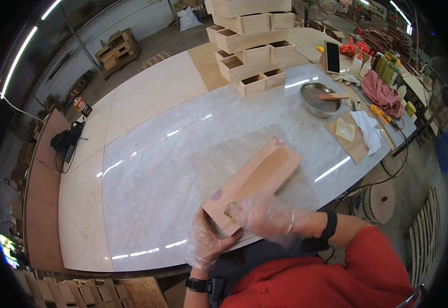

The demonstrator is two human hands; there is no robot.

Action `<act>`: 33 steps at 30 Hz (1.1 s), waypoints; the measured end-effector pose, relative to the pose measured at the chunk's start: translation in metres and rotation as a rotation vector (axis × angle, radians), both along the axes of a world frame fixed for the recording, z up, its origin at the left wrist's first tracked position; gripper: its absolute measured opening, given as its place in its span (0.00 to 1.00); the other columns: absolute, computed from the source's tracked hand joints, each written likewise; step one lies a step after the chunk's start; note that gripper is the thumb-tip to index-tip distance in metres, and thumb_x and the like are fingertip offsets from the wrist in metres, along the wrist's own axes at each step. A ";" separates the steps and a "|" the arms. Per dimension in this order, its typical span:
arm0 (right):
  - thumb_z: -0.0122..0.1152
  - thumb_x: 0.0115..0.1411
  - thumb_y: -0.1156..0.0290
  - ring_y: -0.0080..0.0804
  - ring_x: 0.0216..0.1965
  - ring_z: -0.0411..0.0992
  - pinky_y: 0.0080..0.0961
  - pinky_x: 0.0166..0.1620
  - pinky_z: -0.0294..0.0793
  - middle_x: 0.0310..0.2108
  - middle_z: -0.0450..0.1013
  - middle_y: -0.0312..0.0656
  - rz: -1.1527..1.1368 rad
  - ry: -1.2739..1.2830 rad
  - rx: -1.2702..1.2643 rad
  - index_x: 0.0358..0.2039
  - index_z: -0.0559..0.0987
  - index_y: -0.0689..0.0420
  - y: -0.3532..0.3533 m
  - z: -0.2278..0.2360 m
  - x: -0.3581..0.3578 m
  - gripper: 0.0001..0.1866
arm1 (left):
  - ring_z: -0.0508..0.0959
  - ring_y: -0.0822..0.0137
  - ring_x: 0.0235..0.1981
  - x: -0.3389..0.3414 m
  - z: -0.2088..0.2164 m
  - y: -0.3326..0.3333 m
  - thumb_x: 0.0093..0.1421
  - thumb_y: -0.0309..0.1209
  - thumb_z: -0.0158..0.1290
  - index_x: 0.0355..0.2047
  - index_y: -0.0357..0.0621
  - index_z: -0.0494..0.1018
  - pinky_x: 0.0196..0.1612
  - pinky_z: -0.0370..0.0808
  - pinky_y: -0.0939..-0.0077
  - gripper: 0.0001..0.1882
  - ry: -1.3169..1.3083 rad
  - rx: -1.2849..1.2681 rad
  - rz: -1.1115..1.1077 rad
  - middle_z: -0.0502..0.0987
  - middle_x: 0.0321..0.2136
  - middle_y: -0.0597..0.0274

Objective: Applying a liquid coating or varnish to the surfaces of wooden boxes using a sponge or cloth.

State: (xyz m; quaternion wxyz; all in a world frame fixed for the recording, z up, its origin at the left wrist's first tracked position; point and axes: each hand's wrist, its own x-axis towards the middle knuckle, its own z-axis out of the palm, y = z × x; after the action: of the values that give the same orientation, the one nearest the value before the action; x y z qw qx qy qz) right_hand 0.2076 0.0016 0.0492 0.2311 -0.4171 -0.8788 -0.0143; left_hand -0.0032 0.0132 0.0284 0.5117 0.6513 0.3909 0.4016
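Observation:
A long pale wooden box (260,172) lies aslant near the table's front edge, with a darker, damp-looking patch along its upper face and purplish marks near two corners. My left hand (207,240), in a clear plastic glove, grips the box's near end, thumb along its lower edge. My right hand (262,213), gloved likewise and smeared by motion, presses down on the near part of the upper face. Its fingers are closed round a small yellow-green pad (229,209), mostly hidden under them. Beneath the box is a translucent sheet (203,169).
Stacked wooden boxes (252,84) stand at the far side. To the right are a metal bowl (310,105) with a brush across it, a white cloth (367,131), a shallow dish (345,130), a pink rag (380,92), bottles and a phone (332,57). A black bag (66,137) lies far left.

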 end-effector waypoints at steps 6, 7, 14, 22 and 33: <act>0.51 0.61 0.71 0.38 0.36 0.74 0.30 0.38 0.76 0.37 0.73 0.44 -0.520 -0.762 0.631 0.48 0.74 0.61 0.056 -0.100 0.162 0.16 | 0.69 0.61 0.57 -0.011 -0.022 0.007 0.37 0.31 0.72 0.61 0.37 0.53 0.61 0.66 0.65 0.53 0.132 0.067 -0.087 0.67 0.55 0.53; 0.52 0.60 0.72 0.38 0.36 0.74 0.31 0.40 0.76 0.37 0.73 0.44 -0.368 -0.360 0.433 0.48 0.74 0.61 0.058 -0.101 0.155 0.16 | 0.70 0.61 0.56 -0.011 -0.024 0.008 0.37 0.31 0.71 0.60 0.37 0.53 0.61 0.66 0.66 0.52 0.126 0.097 -0.071 0.67 0.54 0.53; 0.53 0.53 0.79 0.39 0.30 0.71 0.37 0.33 0.72 0.27 0.69 0.44 -0.171 -0.097 0.073 0.36 0.75 0.61 0.016 -0.018 0.009 0.09 | 0.76 0.55 0.47 -0.011 -0.018 0.004 0.38 0.40 0.70 0.52 0.34 0.65 0.51 0.73 0.64 0.43 0.134 0.157 0.036 0.75 0.44 0.48; 0.56 0.52 0.73 0.44 0.38 0.74 0.37 0.41 0.75 0.36 0.74 0.47 -0.276 -0.041 -0.058 0.40 0.76 0.59 0.043 -0.017 0.037 0.13 | 0.76 0.53 0.44 -0.008 -0.007 0.008 0.37 0.41 0.70 0.49 0.37 0.67 0.48 0.73 0.63 0.40 0.153 0.196 0.013 0.76 0.41 0.49; 0.57 0.49 0.74 0.44 0.24 0.70 0.35 0.26 0.69 0.22 0.68 0.47 -0.109 -0.280 0.188 0.32 0.75 0.61 0.048 -0.006 0.020 0.09 | 0.76 0.56 0.48 -0.014 0.000 0.005 0.37 0.40 0.70 0.54 0.36 0.65 0.53 0.72 0.66 0.44 0.357 0.296 0.057 0.75 0.46 0.50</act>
State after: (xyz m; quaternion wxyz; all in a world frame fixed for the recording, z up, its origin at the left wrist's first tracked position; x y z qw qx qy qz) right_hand 0.2279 0.0496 0.0430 0.1431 -0.4346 -0.8734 -0.1669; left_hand -0.0172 0.0187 0.0280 0.3216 0.7686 0.4303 0.3473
